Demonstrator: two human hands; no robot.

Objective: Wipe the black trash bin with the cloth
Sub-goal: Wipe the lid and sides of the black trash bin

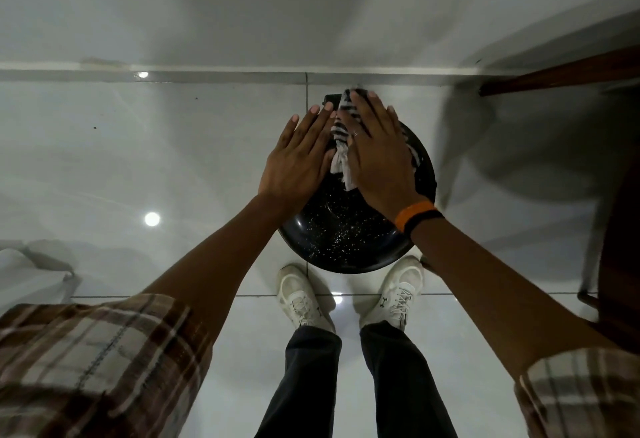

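A round black trash bin [346,233] stands on the floor just ahead of my feet, its shiny lid speckled with pale spots. A striped grey-and-white cloth [341,139] lies on the far part of the lid. My right hand [377,157] presses flat on the cloth, fingers spread, with an orange and black band at the wrist. My left hand [298,157] rests flat on the lid's left side, fingers straight, touching the cloth's edge. Most of the cloth is hidden under my right hand.
Glossy pale floor tiles [173,160] surround the bin, and a white wall [277,4] rises just behind it. Dark wooden furniture [620,229] stands at the right edge. A white object [31,271] lies at the left. My white shoes [304,295] are by the bin.
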